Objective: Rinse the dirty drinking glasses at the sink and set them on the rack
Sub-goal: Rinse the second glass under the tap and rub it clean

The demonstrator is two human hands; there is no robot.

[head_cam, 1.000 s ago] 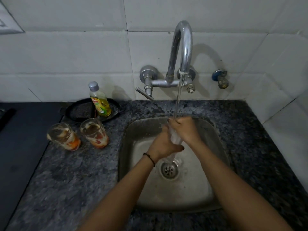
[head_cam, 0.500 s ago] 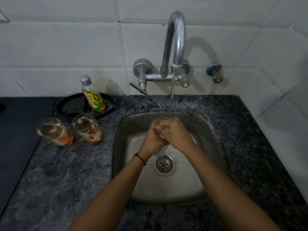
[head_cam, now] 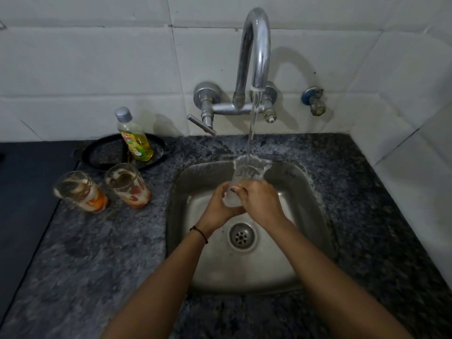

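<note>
1. Since half a second ago, you have tipped the clear glass [head_cam: 247, 177] up so its open mouth rises above your hands and catches the stream; before, it was buried between your palms.
2. Your left hand [head_cam: 217, 204] wraps the lower part of the glass from the left, fingers curled round its base.
3. Your right hand [head_cam: 261, 199] closes on the same glass from the right, fingertips [head_cam: 238, 190] pressed on its wall, so both hands clasp it together.
4. You hold the glass over the back half of the sink [head_cam: 305, 216], above and behind the drain [head_cam: 242, 237].
5. Water [head_cam: 253, 123] falls from the tap [head_cam: 256, 50] straight into the glass and spills at its rim.
6. Two dirty glasses stand on the counter [head_cam: 97, 253] just left of the sink's back-left corner: the left dirty glass [head_cam: 80, 192] and the right dirty glass [head_cam: 128, 185], both smeared with orange and red residue, close beside each other.
7. Behind them, at the counter's back edge, a soap bottle [head_cam: 134, 135] stands in a dark pan [head_cam: 102, 152].
</note>
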